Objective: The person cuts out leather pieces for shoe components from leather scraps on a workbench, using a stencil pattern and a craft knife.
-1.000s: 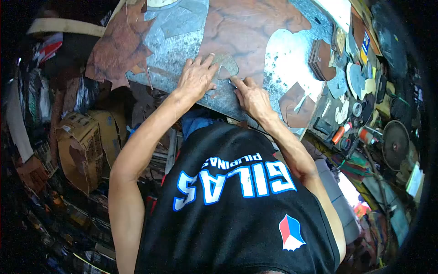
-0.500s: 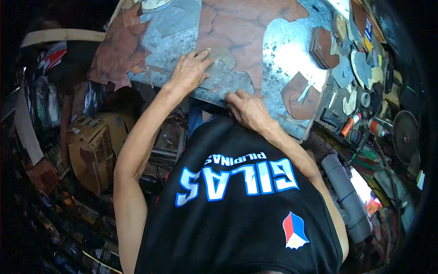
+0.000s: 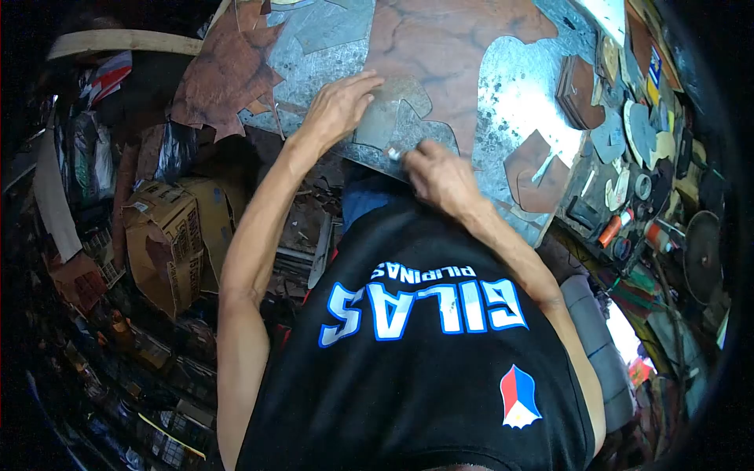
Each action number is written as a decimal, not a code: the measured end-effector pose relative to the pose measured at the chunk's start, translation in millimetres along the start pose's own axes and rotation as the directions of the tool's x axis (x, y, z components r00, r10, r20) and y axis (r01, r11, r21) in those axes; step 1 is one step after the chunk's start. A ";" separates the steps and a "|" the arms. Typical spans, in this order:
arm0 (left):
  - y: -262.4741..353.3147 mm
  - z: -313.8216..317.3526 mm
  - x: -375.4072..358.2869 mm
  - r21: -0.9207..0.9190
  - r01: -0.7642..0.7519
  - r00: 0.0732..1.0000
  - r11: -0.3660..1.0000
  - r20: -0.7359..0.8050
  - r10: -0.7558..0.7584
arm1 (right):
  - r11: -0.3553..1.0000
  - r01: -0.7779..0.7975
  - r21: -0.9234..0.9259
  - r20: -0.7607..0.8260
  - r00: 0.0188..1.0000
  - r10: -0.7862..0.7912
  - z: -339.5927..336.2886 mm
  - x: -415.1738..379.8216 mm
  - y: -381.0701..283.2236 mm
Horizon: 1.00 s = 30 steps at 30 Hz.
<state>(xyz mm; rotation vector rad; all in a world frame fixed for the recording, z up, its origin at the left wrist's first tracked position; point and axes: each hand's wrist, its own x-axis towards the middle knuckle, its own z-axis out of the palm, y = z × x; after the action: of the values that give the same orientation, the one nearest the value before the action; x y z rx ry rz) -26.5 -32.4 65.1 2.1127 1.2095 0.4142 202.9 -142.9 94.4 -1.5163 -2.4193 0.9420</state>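
Observation:
My left hand (image 3: pixel 339 107) lies with its fingers stretched over the left edge of a thin grey template (image 3: pixel 385 106) near the front of the metal-topped table (image 3: pixel 503 86). Beneath and behind the template spreads a large brown sheet (image 3: pixel 428 47) with dark streaks. My right hand (image 3: pixel 441 179) is closed at the table's front edge, and a small light-coloured tip of something pokes out by its fingertips. The rest of that object is hidden in the fingers.
Brown scrap pieces (image 3: pixel 228 71) hang over the table's left edge. A stack of brown cut pieces (image 3: pixel 580 93), a loose brown piece (image 3: pixel 536 171) and an orange tube (image 3: pixel 616 228) are on the right. A cardboard box (image 3: pixel 177 235) stands lower left.
The view has shifted, so the scene sits further right. My right hand has turned, and a small pale tip now shows at its fingers. My left hand's fingers lie flatter.

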 end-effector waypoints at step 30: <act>54.0 24.8 -46.3 0.114 0.066 0.997 0.991 -0.056 -0.060 | 0.034 -0.222 0.974 0.183 0.873 0.451 31.1 47.3 -10.3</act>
<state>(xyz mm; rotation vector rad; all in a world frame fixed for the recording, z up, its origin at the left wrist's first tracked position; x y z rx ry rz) -2.0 -100.5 85.8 2.1664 1.3557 0.3814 158.9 -119.2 65.8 -1.3621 -0.6251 1.8434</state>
